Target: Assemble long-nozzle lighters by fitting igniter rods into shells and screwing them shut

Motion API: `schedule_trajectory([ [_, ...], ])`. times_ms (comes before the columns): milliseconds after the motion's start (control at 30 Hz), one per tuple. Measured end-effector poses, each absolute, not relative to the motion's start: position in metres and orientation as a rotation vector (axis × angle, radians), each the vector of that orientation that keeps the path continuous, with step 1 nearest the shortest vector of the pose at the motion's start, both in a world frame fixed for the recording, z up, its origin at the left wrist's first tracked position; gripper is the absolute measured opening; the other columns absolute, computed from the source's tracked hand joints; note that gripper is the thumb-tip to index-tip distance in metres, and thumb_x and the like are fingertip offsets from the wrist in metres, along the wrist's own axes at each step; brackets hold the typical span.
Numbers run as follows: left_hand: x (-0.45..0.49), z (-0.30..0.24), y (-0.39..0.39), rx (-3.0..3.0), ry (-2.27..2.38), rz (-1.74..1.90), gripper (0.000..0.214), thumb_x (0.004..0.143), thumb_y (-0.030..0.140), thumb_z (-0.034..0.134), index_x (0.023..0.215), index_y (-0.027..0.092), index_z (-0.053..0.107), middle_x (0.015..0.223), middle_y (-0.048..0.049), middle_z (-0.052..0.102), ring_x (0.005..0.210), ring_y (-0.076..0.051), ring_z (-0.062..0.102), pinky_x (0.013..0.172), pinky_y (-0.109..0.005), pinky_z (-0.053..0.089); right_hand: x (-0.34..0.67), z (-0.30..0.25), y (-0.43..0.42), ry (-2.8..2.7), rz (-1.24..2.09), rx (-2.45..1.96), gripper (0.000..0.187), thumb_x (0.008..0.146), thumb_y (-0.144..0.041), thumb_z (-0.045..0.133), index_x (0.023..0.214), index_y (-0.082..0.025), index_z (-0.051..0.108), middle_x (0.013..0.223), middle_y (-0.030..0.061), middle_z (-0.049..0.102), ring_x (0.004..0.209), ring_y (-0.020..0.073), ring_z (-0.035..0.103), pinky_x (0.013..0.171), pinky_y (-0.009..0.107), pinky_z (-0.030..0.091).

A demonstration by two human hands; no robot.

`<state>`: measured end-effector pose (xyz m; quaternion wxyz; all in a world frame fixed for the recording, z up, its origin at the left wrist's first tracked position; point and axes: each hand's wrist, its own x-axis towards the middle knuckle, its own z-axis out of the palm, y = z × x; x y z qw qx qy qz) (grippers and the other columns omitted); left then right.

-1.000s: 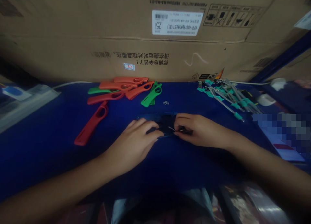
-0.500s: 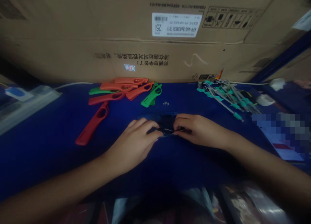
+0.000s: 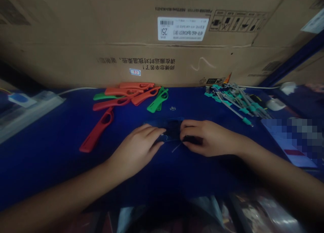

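Observation:
Both my hands rest on the blue table around a small dark object lying between them. My left hand lies beside it with fingers curled, their tips touching its left end. My right hand is closed in a pinch on its right end. A thin pale pin or wire sticks out below my right fingertips. The dark object is mostly hidden and hard to make out in the dim light.
Several red, orange and green plastic handles lie at the back left. A heap of teal-capped metal rods sits at the back right. A large cardboard box walls off the far edge. A pale tray is at left.
My right hand has shifted slightly and the thin pale pin now points down and left from my fingertips. My left fingers have stretched a little toward the dark object.

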<state>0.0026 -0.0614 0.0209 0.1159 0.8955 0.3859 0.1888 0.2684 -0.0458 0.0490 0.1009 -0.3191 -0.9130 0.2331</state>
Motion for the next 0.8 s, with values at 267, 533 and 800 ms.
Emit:
schedule_trajectory([
  [267,0.001,0.019,-0.062,2.830,1.098,0.499,0.030,0.100,0.024,0.054,0.125,0.014,0.070,0.122,-0.0113,0.070,0.110,-0.027,0.062,0.097,-0.046,0.056,0.265,0.040,-0.041,-2.661,0.613,-0.963,0.013,0.097,-0.030,0.060,0.090,-0.019,0.063,0.101,0.0035,0.062,0.080,0.0129,0.061,0.071,0.025,0.046],
  [533,0.001,0.023,-0.061,2.820,1.178,0.441,0.028,0.098,0.023,0.059,0.123,0.020,0.071,0.117,-0.0086,0.070,0.106,-0.026,0.064,0.096,-0.047,0.055,0.270,0.045,-0.035,-2.559,0.533,-0.989,0.014,0.098,-0.030,0.054,0.098,-0.019,0.064,0.094,0.0036,0.064,0.071,0.0120,0.058,0.066,0.025,0.044],
  [800,-0.004,0.022,-0.057,2.711,1.178,0.523,0.024,0.095,0.025,0.062,0.118,0.024,0.070,0.117,-0.0037,0.071,0.105,-0.024,0.066,0.101,-0.048,0.051,0.341,0.064,0.015,-1.987,-0.179,-2.193,0.026,0.093,-0.026,0.049,0.111,-0.021,0.068,0.105,0.0134,0.072,0.093,0.0297,0.067,0.071,0.034,0.046],
])
